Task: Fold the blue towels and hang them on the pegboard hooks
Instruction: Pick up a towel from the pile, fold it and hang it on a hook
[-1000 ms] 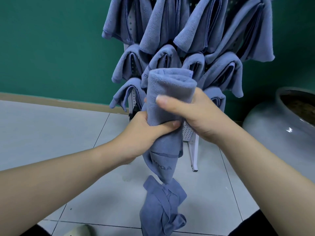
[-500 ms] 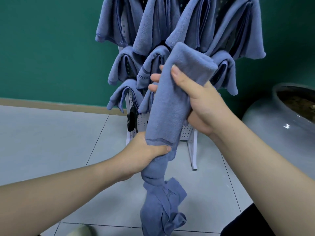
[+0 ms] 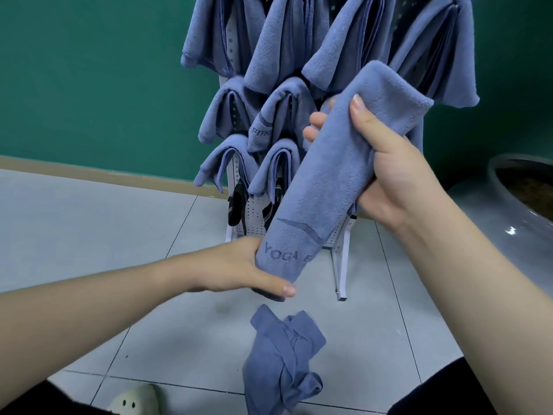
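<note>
Folding is done — the towel slants before the pegboard, right hand clasping its middle, left hand gripping its bottom. Next, I judge — find a free hook.

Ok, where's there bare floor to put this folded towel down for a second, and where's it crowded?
Bare grey tile floor lies left of the white pegboard rack, up to the green wall's skirting. More lies right of the rack's foot, before the grey ceramic pot. Crowded: the rack's hung blue towels, and the crumpled blue towel on the floor below your hands.
</note>
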### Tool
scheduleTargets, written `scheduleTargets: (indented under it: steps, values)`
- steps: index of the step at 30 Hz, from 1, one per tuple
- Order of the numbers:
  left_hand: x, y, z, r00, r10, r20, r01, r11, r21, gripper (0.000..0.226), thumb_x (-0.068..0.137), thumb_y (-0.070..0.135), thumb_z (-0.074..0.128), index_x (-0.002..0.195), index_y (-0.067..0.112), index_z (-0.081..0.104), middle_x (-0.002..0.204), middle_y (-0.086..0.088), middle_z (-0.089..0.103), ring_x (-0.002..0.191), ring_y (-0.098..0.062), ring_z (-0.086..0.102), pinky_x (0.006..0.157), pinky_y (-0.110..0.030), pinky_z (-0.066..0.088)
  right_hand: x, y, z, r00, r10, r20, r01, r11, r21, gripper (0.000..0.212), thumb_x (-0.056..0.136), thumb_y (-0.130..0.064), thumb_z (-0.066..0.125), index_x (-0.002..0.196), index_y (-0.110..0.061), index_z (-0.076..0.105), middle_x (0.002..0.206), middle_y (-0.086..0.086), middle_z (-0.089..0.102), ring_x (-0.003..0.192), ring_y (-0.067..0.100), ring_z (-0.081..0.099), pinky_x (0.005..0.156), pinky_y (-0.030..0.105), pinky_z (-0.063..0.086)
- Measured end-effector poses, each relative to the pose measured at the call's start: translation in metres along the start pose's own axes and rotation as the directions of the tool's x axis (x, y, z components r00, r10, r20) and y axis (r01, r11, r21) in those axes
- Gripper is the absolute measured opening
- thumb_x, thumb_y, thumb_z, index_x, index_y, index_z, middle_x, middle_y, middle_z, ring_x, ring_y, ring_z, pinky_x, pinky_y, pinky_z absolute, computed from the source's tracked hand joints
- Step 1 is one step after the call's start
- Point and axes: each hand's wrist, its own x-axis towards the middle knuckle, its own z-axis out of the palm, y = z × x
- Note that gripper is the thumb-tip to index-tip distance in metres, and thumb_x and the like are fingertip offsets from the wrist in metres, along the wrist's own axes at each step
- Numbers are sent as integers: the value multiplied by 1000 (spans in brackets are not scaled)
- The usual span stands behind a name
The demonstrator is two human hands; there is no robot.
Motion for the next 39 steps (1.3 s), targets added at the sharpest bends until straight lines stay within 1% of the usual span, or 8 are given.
scheduleTargets:
  steps: [4,7,11,19,24,29,33,39]
  values:
    - [-3,31,-10,931,247,-270,-286,951,-118,46,88,25,78,130,17,63,126,7,73,120,-7,66,96,-22,53,-5,11,6,998,39,42,-36,998,-53,30,104,-23,58,124,-2,65,117,17,75,109,27,74,84,38,62]
    - [1,50,-6,858,281,-430,-393,898,-199,32,90,24,72,119,10,69,116,-3,77,107,-14,72,91,-28,58,-5,23,16,998,45,46,-44,999,-25,22,104,-23,57,112,-6,69,113,14,77,105,25,75,81,38,62]
    - [5,51,-4,831,233,-505,-359,919,-165,12,93,20,73,99,10,74,99,-8,80,89,-15,75,81,-31,62,-2,32,26,999,11,41,-9,999,-33,21,104,-23,57,111,-8,69,115,15,77,108,26,75,86,39,62]
    - [-1,28,6,961,68,-268,-155,935,-320,28,82,15,80,107,5,73,102,-10,78,93,-25,74,90,-42,60,8,23,23,999,4,-45,-1,997,81,24,105,-24,57,115,-5,66,116,15,76,110,27,74,87,38,62]
    - [-12,32,-4,982,4,-186,-77,921,-382,7,92,7,71,98,10,72,91,-5,78,81,-16,72,73,-25,58,15,19,10,989,88,-121,-77,993,90,41,104,-33,58,135,-5,61,119,10,76,105,21,76,75,33,63]
    - [-22,33,-20,989,-20,-147,-29,946,-324,4,93,11,69,90,14,69,78,3,75,68,-9,69,63,-19,53,15,23,-11,935,178,-306,-207,976,-66,32,98,-38,67,116,-12,71,109,5,79,100,18,77,76,34,64]
    - [-27,25,-26,992,-53,-110,15,947,-320,9,93,16,71,100,11,67,86,-3,77,75,-15,72,67,-24,57,6,33,-25,874,313,-371,-330,944,20,32,97,-34,70,115,-7,68,98,8,80,83,17,79,59,31,62]
    - [-28,12,-25,993,-99,69,115,949,-292,25,80,17,81,102,7,76,106,-13,78,94,-22,74,81,-30,59,-20,56,-23,801,475,-365,-455,879,145,33,99,-35,66,107,-4,68,91,12,80,73,19,78,56,31,63]
